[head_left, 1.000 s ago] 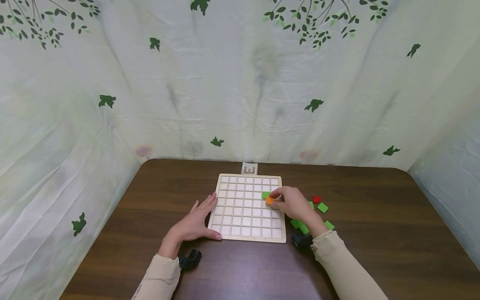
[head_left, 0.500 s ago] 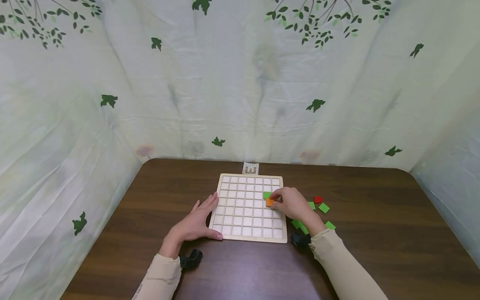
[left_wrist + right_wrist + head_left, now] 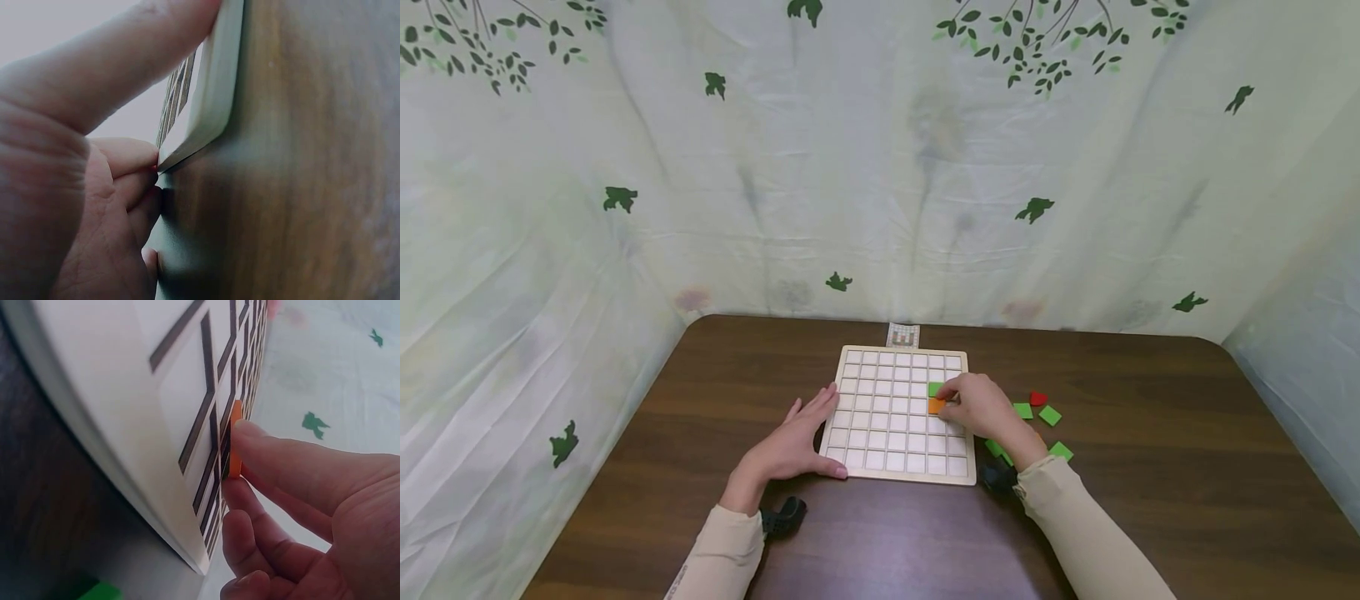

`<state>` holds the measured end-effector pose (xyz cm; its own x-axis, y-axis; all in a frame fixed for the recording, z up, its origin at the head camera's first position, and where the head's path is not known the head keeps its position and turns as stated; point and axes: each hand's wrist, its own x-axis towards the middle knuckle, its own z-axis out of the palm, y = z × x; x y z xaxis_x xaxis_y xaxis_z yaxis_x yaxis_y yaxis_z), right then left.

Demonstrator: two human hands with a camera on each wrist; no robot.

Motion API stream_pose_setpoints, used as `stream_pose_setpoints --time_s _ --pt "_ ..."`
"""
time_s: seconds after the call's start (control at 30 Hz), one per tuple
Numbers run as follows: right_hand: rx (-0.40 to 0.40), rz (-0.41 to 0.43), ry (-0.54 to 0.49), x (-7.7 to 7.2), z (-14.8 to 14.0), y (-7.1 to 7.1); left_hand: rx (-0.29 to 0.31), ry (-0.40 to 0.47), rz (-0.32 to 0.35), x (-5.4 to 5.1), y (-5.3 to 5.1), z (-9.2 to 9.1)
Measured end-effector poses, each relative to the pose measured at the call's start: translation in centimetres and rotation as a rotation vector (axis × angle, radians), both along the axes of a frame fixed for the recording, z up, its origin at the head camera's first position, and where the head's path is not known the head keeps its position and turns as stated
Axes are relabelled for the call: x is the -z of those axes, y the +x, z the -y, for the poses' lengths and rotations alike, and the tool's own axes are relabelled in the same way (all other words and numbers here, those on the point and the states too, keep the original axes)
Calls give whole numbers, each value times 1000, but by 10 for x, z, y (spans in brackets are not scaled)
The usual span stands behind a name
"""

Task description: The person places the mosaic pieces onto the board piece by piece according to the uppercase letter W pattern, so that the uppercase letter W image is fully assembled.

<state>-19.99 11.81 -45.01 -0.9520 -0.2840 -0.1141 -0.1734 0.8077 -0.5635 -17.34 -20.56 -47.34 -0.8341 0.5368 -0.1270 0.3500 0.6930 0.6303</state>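
Observation:
A pale wooden grid board (image 3: 880, 437) with white squares lies on the table. One green square tile (image 3: 936, 388) sits toward its right side. The right hand (image 3: 988, 410) reaches over the board's right edge and pinches an orange tile (image 3: 936, 406) just in front of the green one. In the right wrist view the orange tile (image 3: 236, 453) stands out above the grid between thumb and fingers; I cannot tell whether it touches the board. The left hand (image 3: 786, 442), fingers extended, rests against the board's left edge, with its thumb at the near left corner.
Right of the board lie several loose green tiles (image 3: 1050, 415) and a red tile (image 3: 1038, 398), some partly hidden by the right arm. A small printed card (image 3: 902, 335) lies behind the board. A leaf-patterned cloth (image 3: 880, 183) hangs beyond the table (image 3: 1150, 467).
The right hand has shifted the orange tile slightly toward the left and nearer side, in line with the green tile. The left hand stays at the board's edge.

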Motion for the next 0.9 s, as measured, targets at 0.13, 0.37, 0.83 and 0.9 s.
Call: stream_pose_setpoints --time_s 0.13,0.37,0.83,0.9 --pt "9 2 -2 0 1 0 4 7 -3 0 0 0" --pt "6 -13 -17 2 0 1 3 14 -4 -1 0 -1" --pt "27 -15 -115 -2 -24 7 2 16 4 -1 1 0" --pt "28 -28 -127 -3 -29 9 5 19 -1 -1 1 0"
